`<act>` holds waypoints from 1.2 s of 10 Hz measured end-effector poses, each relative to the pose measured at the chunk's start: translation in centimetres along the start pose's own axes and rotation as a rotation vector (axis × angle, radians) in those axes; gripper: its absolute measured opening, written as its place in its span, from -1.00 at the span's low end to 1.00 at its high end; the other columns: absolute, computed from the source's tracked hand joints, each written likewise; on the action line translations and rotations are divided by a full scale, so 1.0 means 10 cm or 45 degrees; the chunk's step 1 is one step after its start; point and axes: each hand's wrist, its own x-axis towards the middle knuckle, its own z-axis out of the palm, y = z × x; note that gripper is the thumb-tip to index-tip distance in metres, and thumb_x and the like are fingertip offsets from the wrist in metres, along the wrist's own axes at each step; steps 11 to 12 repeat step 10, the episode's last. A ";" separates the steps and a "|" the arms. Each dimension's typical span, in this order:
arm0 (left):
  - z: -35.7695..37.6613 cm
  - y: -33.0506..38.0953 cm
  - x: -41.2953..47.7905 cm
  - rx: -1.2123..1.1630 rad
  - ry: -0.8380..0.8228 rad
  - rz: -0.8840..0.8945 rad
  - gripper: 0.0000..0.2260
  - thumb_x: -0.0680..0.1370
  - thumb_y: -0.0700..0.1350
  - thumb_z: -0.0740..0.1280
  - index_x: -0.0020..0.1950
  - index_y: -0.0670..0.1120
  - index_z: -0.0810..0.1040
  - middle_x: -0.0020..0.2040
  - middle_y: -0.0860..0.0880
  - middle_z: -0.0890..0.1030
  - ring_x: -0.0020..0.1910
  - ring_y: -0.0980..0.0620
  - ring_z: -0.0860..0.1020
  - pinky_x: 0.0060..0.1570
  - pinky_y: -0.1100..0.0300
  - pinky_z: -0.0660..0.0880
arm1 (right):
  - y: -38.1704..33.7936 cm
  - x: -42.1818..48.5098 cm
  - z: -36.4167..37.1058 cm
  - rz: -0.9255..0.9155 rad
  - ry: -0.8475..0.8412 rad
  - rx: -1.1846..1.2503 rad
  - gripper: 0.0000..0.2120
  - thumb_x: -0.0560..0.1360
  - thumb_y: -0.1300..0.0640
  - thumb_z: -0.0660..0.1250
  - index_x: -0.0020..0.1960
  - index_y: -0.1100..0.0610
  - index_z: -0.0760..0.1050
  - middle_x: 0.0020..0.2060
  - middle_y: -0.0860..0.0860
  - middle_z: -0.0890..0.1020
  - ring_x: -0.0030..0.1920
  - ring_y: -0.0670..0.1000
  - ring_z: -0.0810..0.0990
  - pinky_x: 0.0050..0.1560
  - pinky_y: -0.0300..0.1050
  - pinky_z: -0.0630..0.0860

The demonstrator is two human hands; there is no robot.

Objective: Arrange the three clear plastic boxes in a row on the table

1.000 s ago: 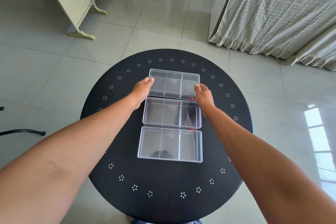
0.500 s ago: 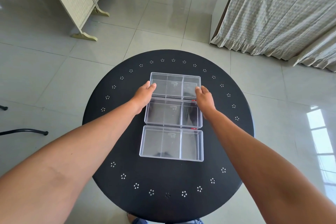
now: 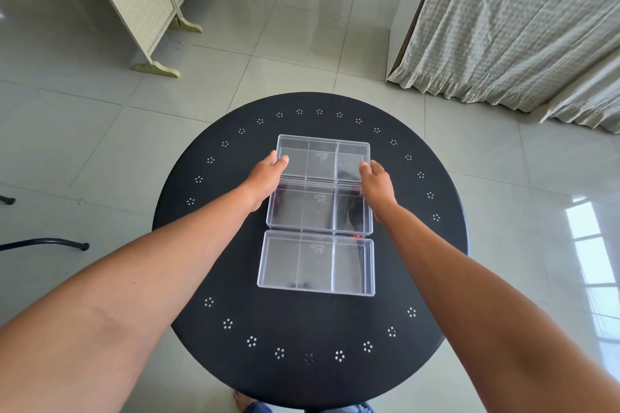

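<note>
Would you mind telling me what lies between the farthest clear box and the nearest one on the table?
The head view shows the middle box between the far box and the near box, in one row.

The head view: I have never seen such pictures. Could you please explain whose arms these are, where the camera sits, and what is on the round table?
No machine here: a person wears a camera on the head, looking down at their own bare arms. On the black round table three clear plastic boxes lie in a line running away from the person: near box, middle box, far box. The left hand and right hand touch the far box's two short sides. Whether it is lifted, I cannot tell.
</note>
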 end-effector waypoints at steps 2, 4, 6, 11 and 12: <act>0.01 -0.01 0.00 0.001 0.009 -0.010 -0.44 0.68 0.07 0.07 0.62 -0.06 0.00 0.63 0.00 0.06 0.60 0.01 0.08 0.52 0.05 0.06 | 0.01 0.01 -0.01 -0.002 0.014 -0.004 -0.49 0.67 0.00 0.06 0.56 0.19 0.22 0.50 0.08 0.38 0.48 0.12 0.35 0.40 -0.04 0.26; 0.01 0.00 0.00 0.024 0.019 -0.009 -0.45 0.68 0.07 0.06 0.62 -0.06 0.01 0.63 0.00 0.07 0.60 0.01 0.07 0.52 0.05 0.05 | 0.00 0.00 -0.01 0.001 0.011 -0.006 -0.46 0.67 -0.02 0.06 0.59 0.15 0.16 0.53 0.06 0.33 0.51 0.12 0.31 0.45 -0.01 0.24; 0.03 0.00 0.00 0.072 0.024 -0.020 -0.42 0.66 0.11 0.07 0.62 -0.03 -0.03 0.63 -0.01 0.06 0.60 -0.02 0.08 0.52 0.01 0.06 | -0.01 -0.02 -0.01 0.022 -0.002 0.019 -0.43 0.66 -0.05 0.06 0.61 0.13 0.11 0.55 0.05 0.29 0.52 0.12 0.29 0.47 0.01 0.21; 0.02 0.06 -0.17 -0.050 0.348 0.051 -0.49 0.62 -0.02 0.18 0.57 -0.04 0.22 0.57 -0.06 0.26 0.53 -0.02 0.27 0.43 0.06 0.22 | 0.04 -0.09 -0.07 -0.006 0.084 -0.068 -0.45 0.64 -0.09 0.06 0.58 0.10 0.17 0.51 0.07 0.36 0.45 0.16 0.39 0.43 0.11 0.32; 0.02 0.06 -0.17 -0.050 0.348 0.051 -0.49 0.62 -0.02 0.18 0.57 -0.04 0.22 0.57 -0.06 0.26 0.53 -0.02 0.27 0.43 0.06 0.22 | 0.04 -0.09 -0.07 -0.006 0.084 -0.068 -0.45 0.64 -0.09 0.06 0.58 0.10 0.17 0.51 0.07 0.36 0.45 0.16 0.39 0.43 0.11 0.32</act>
